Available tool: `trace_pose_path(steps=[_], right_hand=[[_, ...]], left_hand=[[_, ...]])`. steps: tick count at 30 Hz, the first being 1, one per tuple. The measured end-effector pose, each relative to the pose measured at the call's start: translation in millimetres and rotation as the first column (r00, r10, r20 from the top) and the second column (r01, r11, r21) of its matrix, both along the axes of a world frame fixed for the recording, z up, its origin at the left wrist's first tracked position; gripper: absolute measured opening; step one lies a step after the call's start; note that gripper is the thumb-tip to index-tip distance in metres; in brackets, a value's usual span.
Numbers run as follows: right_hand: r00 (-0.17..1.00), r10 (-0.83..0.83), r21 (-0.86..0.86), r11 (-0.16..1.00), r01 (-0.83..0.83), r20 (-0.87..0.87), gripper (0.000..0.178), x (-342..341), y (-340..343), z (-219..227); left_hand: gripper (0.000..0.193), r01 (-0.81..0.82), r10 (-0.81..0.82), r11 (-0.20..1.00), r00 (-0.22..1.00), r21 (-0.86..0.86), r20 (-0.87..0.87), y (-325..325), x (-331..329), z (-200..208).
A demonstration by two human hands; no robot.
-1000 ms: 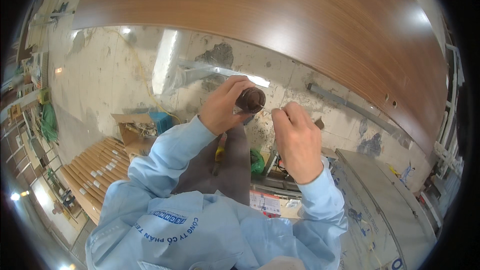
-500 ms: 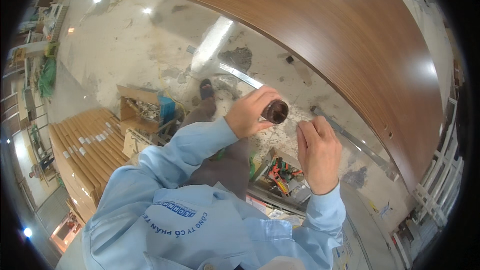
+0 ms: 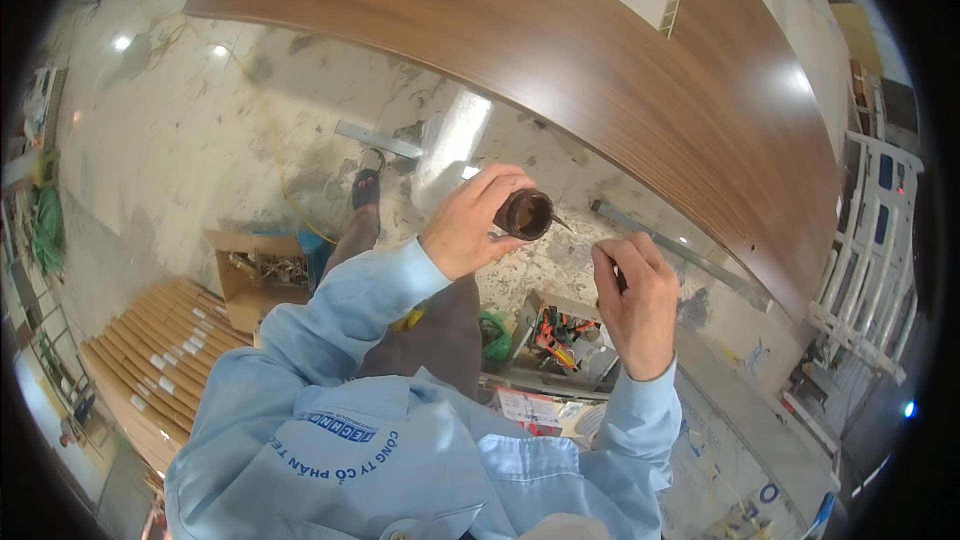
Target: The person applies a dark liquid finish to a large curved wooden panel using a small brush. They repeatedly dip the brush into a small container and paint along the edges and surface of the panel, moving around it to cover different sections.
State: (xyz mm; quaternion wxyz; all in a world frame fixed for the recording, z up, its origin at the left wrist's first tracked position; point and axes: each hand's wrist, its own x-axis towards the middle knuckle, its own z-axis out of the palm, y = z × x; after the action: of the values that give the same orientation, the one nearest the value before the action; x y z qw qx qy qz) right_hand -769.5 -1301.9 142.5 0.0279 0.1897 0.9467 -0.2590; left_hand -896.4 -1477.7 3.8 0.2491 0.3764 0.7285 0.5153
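Note:
A small dark brown jar (image 3: 527, 214) is gripped in my left hand (image 3: 468, 226), with the fingers curled round its side. Its round mouth is uncovered and tilted toward me, showing brown inside. My right hand (image 3: 640, 302), to the right of the jar, has its fingers closed in a pinch. From the pinch a thin pointed brush-like tool (image 3: 564, 226) seems to reach toward the jar, its dark tip just right of the rim. Most of its handle is too thin or hidden to make out. Beyond both hands lies a long brown wood-grain door panel (image 3: 520, 35) with a rectangular cutout.
Below my hands stands an open box of tools (image 3: 560, 335). To the left are a cardboard box of metal parts (image 3: 262, 268) and stacked flat cartons (image 3: 160, 350). A metal bar (image 3: 685, 255) lies beside the panel; a white metal rack (image 3: 868, 240) stands at right.
The view has shifted, and my left hand with the jar sits slightly farther left. The jar's mouth faces me more, and the tool's dark tip now shows outside its rim.

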Motion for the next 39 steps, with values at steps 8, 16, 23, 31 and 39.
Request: trace_pose_path(steps=[8,16,23,31,39], right_hand=[[0.982,-0.112,0.078,0.989,0.125,-0.152,0.01,-35.5,-49.7,-11.5],[0.696,-0.651,-0.261,0.759,0.597,-0.302,0.008,39.4,-34.0,-118.3],[0.193,-0.876,-0.406,0.387,0.828,-0.441,0.017,71.5,41.5,-207.3],[0.137,-0.838,-0.458,0.417,0.785,-0.528,0.014,63.3,77.3,-222.6],[0.234,-0.798,-0.35,0.48,0.804,-0.556,0.012,69.3,94.3,-222.6]], left_hand=[[0.075,0.065,-0.062,0.997,0.995,0.043,-0.079,-24.3,-59.0,-2.5],[0.076,0.142,-0.132,0.986,0.985,0.083,-0.11,-12.2,-81.1,-5.3],[0.078,0.269,-0.299,0.949,0.935,-0.165,-0.19,-27.9,-59.0,2.9],[0.075,0.282,-0.288,0.945,0.958,-0.168,-0.014,-17.5,-5.6,8.8],[0.075,0.311,-0.322,0.937,0.945,-0.156,-0.049,-10.6,8.0,6.4]])
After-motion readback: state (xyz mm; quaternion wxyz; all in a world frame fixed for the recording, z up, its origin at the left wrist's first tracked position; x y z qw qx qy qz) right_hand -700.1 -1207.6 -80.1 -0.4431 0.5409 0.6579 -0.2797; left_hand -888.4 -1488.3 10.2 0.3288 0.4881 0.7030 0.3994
